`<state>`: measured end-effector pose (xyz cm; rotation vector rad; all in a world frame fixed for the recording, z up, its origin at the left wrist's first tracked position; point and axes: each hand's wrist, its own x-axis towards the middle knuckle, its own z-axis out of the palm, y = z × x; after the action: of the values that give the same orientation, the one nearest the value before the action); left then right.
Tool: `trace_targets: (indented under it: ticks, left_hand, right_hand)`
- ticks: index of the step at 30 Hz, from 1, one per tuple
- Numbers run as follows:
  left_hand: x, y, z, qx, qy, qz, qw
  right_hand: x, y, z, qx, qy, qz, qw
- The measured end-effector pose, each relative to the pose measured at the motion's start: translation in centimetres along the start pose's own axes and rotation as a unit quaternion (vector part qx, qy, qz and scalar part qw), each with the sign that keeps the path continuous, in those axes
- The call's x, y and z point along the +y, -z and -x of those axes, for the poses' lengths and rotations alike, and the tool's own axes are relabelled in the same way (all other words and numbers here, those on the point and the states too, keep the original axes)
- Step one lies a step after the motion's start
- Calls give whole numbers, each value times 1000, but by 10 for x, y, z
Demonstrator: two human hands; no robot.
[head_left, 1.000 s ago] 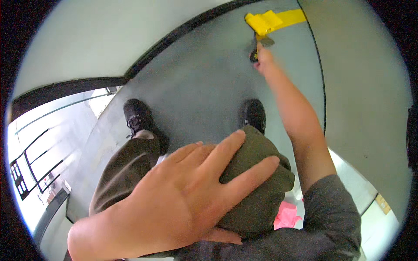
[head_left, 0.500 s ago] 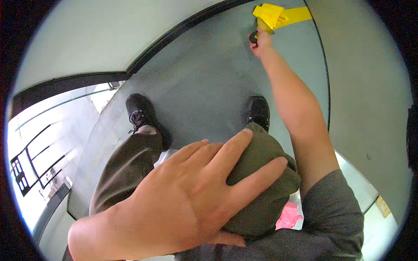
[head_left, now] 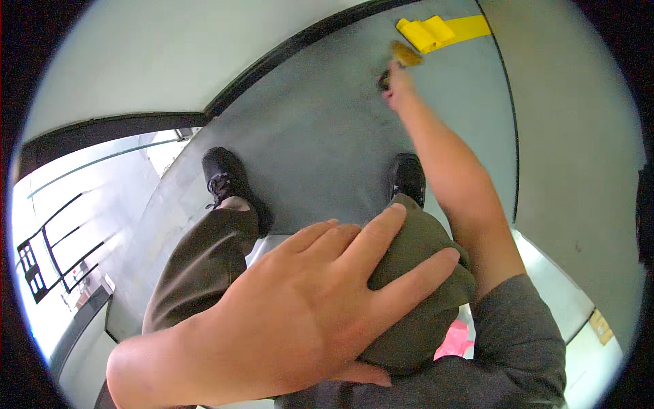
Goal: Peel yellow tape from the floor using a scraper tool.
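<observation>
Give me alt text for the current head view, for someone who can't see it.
A person's right hand holds what looks like a scraper near a yellow strip, folded at its left end, on a grey floor. The left hand lies spread over the right knee, with two black shoes beyond.

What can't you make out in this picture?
In the head view:
- Black-handled flat-bladed tool: blade blurred; handle partly covered by the right hand.
- Left hand: palm hidden by its back.
- Crumpled pink thing: partly hidden by the olive fabric trouser knee and grey sleeve.
- Folded yellow strip: underside hidden by its folds.
</observation>
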<state>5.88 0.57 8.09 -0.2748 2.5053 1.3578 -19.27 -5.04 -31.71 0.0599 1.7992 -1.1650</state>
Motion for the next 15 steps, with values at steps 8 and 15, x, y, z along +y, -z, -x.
trace_targets:
  ticks: [8,15]
  left_hand:
    - [10,-11,16,72,-32,-51,996]
    - [-16,-4,45,79,52,-99,991]
  right_hand:
    - [8,22,86,-191,-63,-18,979]
    - [-18,81,172,-238,-3,28,971]
